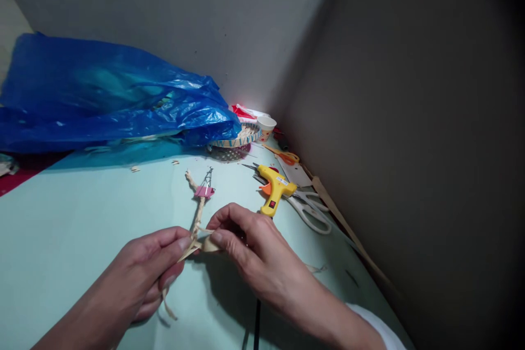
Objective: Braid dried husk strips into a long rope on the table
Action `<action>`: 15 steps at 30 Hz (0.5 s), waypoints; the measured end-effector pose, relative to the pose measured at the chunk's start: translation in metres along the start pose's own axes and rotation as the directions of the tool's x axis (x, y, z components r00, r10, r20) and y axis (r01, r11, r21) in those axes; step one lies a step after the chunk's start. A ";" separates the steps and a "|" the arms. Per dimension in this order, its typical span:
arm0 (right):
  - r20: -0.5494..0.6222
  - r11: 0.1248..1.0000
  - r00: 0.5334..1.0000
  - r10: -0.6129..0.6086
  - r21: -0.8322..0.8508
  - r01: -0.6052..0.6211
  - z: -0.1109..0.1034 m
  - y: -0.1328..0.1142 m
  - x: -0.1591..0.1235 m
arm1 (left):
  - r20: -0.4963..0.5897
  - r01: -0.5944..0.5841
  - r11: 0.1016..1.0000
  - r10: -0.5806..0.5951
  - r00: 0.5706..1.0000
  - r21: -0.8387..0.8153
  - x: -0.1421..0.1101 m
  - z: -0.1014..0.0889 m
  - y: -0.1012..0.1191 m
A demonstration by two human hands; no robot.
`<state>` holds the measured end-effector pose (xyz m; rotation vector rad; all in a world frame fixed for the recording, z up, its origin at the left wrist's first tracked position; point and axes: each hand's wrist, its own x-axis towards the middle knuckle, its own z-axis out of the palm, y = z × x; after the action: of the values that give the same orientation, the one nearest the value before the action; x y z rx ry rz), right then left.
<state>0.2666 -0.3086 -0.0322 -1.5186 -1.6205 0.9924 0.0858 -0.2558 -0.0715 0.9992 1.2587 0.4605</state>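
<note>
A pale braid (199, 213) of flat, straw-like strips runs up the table from between my hands. A pink binder clip (204, 191) grips it near its far end, wire handles standing up. My left hand (153, 265) is closed, pinching strips at the near end of the braid; one loose strip tail hangs below its fingers. My right hand (250, 249) is closed too, with thumb and forefinger pinching another strip just right of the braid. Part of the strips is hidden behind the fingers.
Right of the braid lies a yellow glue gun (275, 188), with grey-handled scissors (314, 216) beside it and orange-handled scissors (289, 157) beyond. A large blue plastic bag (123, 98), a woven basket (246, 135) and a paper cup (266, 124) stand along the back, near the walls.
</note>
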 end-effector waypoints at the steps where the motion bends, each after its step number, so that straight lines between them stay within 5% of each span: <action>1: -0.014 0.998 1.000 0.001 0.059 0.000 0.004 0.002 0.001 | 0.000 0.004 1.000 -0.004 1.000 0.000 0.001 -0.001 -0.001; 5: -0.040 0.977 0.998 0.040 0.213 -0.030 0.017 0.006 0.002 | 0.033 0.075 0.997 -0.075 0.997 -0.013 0.005 -0.001 -0.004; 15: -0.282 0.991 0.952 -0.116 0.038 0.131 0.039 0.018 0.001 | 0.018 0.078 0.995 -0.077 0.997 -0.060 -0.005 0.006 0.003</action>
<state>0.2407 -0.3102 -0.0657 -1.4288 -1.4550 0.7131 0.0910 -0.2604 -0.0661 0.8982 1.2584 0.4272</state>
